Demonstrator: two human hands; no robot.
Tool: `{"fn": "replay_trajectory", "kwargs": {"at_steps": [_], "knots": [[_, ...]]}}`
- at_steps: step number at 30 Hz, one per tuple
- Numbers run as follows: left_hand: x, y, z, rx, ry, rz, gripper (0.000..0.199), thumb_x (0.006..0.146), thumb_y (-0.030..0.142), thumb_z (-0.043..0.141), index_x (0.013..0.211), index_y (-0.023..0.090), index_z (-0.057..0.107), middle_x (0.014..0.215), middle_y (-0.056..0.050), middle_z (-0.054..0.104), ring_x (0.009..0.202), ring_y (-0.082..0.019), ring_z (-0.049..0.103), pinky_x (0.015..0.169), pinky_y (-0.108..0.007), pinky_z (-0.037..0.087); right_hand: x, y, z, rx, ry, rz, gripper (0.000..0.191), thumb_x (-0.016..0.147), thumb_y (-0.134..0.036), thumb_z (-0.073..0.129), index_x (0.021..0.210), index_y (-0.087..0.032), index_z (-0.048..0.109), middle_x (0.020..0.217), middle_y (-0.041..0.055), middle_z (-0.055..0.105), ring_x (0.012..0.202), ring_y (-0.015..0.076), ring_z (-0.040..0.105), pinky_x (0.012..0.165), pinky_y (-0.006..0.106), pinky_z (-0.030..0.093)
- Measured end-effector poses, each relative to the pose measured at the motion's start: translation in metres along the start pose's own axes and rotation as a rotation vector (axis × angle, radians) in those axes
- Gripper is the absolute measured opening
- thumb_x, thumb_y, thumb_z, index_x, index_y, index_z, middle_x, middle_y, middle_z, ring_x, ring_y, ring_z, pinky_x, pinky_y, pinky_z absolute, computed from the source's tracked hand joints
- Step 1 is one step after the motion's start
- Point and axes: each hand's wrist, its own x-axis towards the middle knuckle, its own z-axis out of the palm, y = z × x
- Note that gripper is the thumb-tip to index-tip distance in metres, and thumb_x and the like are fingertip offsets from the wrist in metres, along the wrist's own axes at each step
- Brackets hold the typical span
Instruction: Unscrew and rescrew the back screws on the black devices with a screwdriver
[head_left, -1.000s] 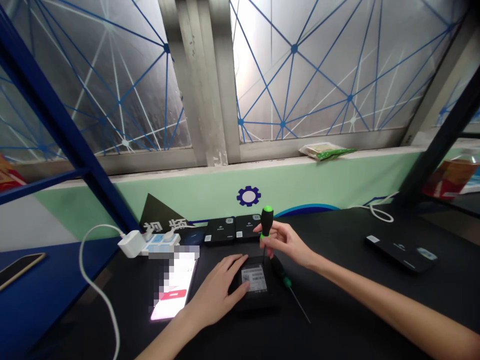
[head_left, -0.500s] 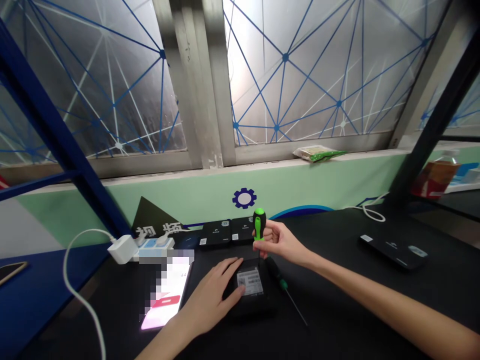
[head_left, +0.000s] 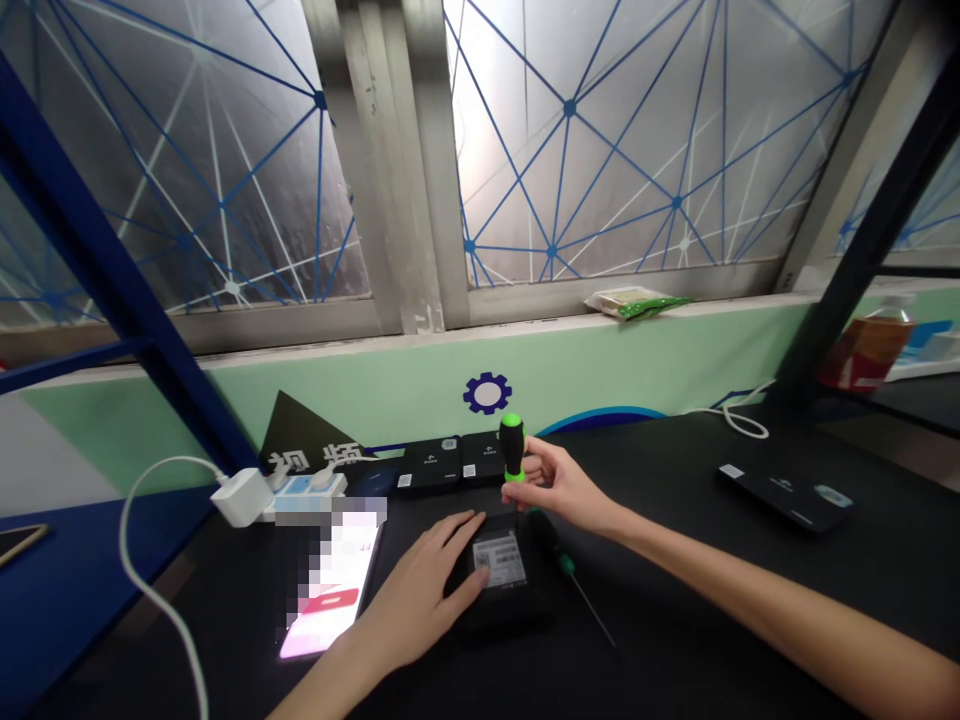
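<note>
An upright screwdriver [head_left: 512, 447] with a black and bright green handle is pinched in the closed fingers of my right hand [head_left: 559, 485]. Its shaft points down at the far edge of a flat black box [head_left: 514, 615] bearing a white printed label [head_left: 500, 562]; the tip is too dark to make out. My left hand [head_left: 431, 575] lies open on the box's left side, fingers stretched, thumb touching the label. Just right of the box, a second screwdriver [head_left: 568, 566] with a dark green-ended handle rests on the table.
Two black boxes [head_left: 429, 465] stand against the wall behind my hands. At left are a lit phone-like screen [head_left: 334, 600], a power strip [head_left: 304, 492] and a white charger [head_left: 241, 497] with its cable. Another black box [head_left: 784, 497] lies at right.
The screwdriver's handle has turned in my right hand: its green stripe faced me before, and now a black side shows. My left hand stays in place on the box.
</note>
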Motion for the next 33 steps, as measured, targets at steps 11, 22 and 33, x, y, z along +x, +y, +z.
{"fn": "replay_trajectory", "kwargs": {"at_steps": [11,22,33], "knots": [[0.002,0.000,0.000,-0.004,-0.023,-0.012,0.053,0.103,0.051,0.042,0.152,0.035,0.031,0.154,-0.004,0.038,0.138,-0.027,0.040,0.112,-0.045,0.036,0.000,-0.002,-0.008,-0.005,-0.057,-0.043,0.034,0.091,-0.044,0.063,0.109,-0.016,0.064,0.085,0.0061,0.070,0.062,0.0123,0.061,0.059,0.026,0.050],[0.002,0.002,-0.001,-0.009,-0.005,0.007,0.051,0.102,0.049,0.042,0.150,0.034,0.034,0.152,-0.004,0.041,0.137,-0.027,0.042,0.111,-0.044,0.037,0.000,-0.001,-0.010,-0.024,0.006,0.010,0.038,0.074,-0.042,0.082,0.091,-0.019,0.058,0.070,-0.0006,0.067,0.060,0.0153,0.066,0.056,0.028,0.054],[0.002,0.001,0.000,-0.009,-0.010,-0.001,0.051,0.102,0.050,0.043,0.150,0.035,0.034,0.153,-0.003,0.041,0.137,-0.027,0.042,0.111,-0.044,0.038,0.000,-0.008,-0.013,-0.005,-0.099,-0.030,0.035,0.092,-0.043,0.062,0.111,-0.014,0.064,0.088,0.0070,0.069,0.068,0.0134,0.064,0.060,0.027,0.053]]}}
